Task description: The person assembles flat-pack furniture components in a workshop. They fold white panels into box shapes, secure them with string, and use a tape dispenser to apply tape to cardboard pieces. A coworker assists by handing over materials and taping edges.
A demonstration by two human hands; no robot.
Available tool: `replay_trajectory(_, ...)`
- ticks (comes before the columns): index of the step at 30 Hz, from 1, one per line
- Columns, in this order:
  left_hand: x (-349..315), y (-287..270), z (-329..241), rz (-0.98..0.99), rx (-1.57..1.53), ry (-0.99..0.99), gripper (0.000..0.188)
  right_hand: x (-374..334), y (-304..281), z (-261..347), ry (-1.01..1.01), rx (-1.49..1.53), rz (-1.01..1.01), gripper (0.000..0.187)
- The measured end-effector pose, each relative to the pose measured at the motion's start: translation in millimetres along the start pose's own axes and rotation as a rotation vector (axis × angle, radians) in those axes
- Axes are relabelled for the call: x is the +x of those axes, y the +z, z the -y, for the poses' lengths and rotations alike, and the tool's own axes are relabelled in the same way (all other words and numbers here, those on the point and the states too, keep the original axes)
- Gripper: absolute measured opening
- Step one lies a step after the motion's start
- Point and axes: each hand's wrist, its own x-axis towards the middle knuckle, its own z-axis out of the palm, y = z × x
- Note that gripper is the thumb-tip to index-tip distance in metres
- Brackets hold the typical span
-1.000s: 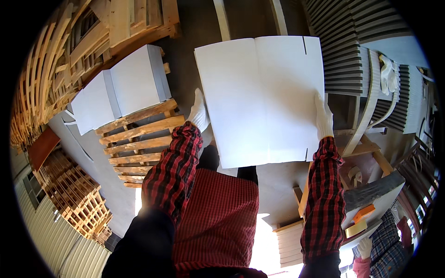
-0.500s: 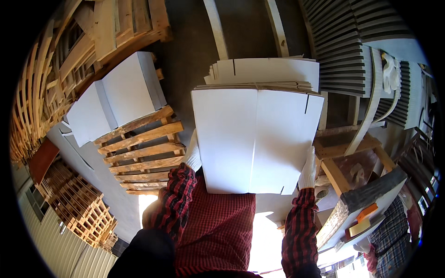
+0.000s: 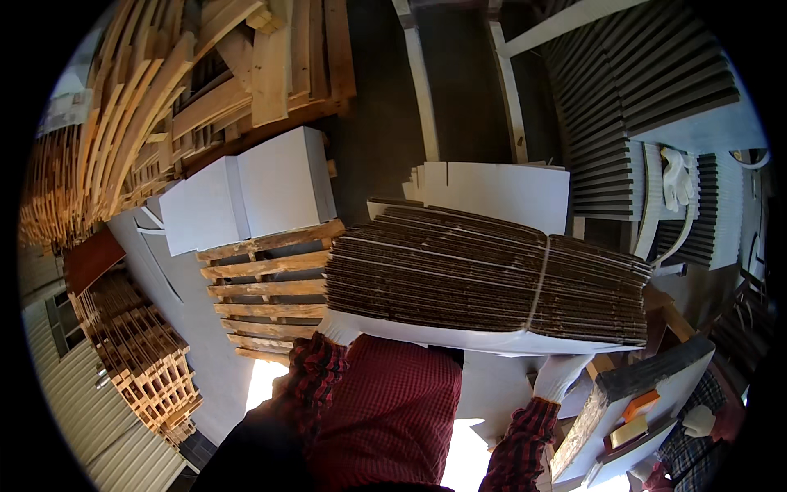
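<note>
You are carrying a strapped bundle of flattened cardboard boxes (image 3: 484, 283) tipped edge-up against your chest, so its brown corrugated edges face the camera and its white face points down. It spans nearly your whole width and sits above a second stack of white flat boxes (image 3: 500, 193) lying on the floor just beyond it.

Your right hand (image 3: 561, 375), in a white glove, grips the bundle's lower right edge from beneath. Your left hand (image 3: 338, 326), also gloved, is mostly hidden under the lower left corner; it seems to be supporting the bundle there, though the fingers cannot be seen.

To handle it well, I judge you should keep both hands spread wide under the bottom edge, hold the load close to your body, and keep the thin strap (image 3: 539, 279) from slipping, since the sheets could fan out.

To your left lie a wooden pallet (image 3: 262, 295) and two white flat sheets (image 3: 250, 189) on it, with heaped pallets (image 3: 139, 123) further off. To your right, stacks of grey corrugated board (image 3: 648, 98) crowd close. The bundle blocks your view of the floor ahead, and another person's gloved hand (image 3: 698, 421) shows low on the right, so mind your footing there
</note>
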Motion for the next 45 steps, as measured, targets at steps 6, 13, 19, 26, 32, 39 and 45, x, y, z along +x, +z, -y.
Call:
replay_trajectory(6,-32.9,114.5,-136.6,0.516,-0.069,0.344,0.016,4.6,-3.6,-15.6,0.005,-0.233,0.037,0.059)
replay_trajectory(13,-53.3,84.3,-82.7,0.349,0.63,0.195,0.04,42.5,-44.5,-100.9,-0.066,-0.922,0.41,0.053)
replay_trajectory(19,-35.2,9.2,71.1,-0.049,0.022,-0.284,0.058,6.2,-86.9,-177.5,-0.285,-1.412,0.606,0.048)
replay_trajectory(26,-19.1,-8.8,104.2,-0.217,0.002,-0.271,0.044,-35.9,-57.8,-214.4,-0.197,-0.481,0.365,0.051)
replay_trajectory(32,5.3,-9.4,88.2,-0.282,0.364,-0.31,0.057,9.4,-41.0,-226.3,0.467,0.687,0.266,0.049)
replay_trajectory(39,26.4,91.5,25.6,0.185,1.751,0.909,0.045,54.9,-45.3,-142.2,0.696,0.608,-0.066,0.058)
replay_trajectory(45,65.6,170.7,59.1,0.942,2.114,1.271,0.037,-11.6,-28.6,-91.1,0.24,0.16,-0.064,0.05)
